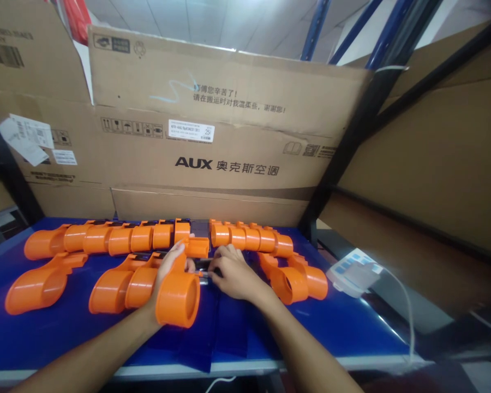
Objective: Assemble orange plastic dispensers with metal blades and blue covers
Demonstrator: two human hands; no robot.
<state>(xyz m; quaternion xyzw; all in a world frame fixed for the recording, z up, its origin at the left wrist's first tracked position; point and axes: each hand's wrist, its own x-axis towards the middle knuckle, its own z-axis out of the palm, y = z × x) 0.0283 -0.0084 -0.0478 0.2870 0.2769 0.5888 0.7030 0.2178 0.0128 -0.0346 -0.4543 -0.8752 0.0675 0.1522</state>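
Observation:
My left hand [168, 266] is wrapped round an orange plastic holder [175, 300], whose wide ring end hangs down toward me while its narrow end points up and away. My right hand [234, 273] is close beside it with the fingers pinched together. At those fingertips is a small, thin dark and silvery piece, too blurred to name, that reaches toward the holder. Similar orange ring holders [109, 290] lie on both sides of my hands, several to the left and several more holders [297, 284] to the right.
The blue work surface [118, 349] has a pale front edge. Large cardboard sheets [229, 136] stand behind it, with a dark metal post [339, 147] on the right. A white and blue box-like device [354, 273] with a white cable sits at the right edge.

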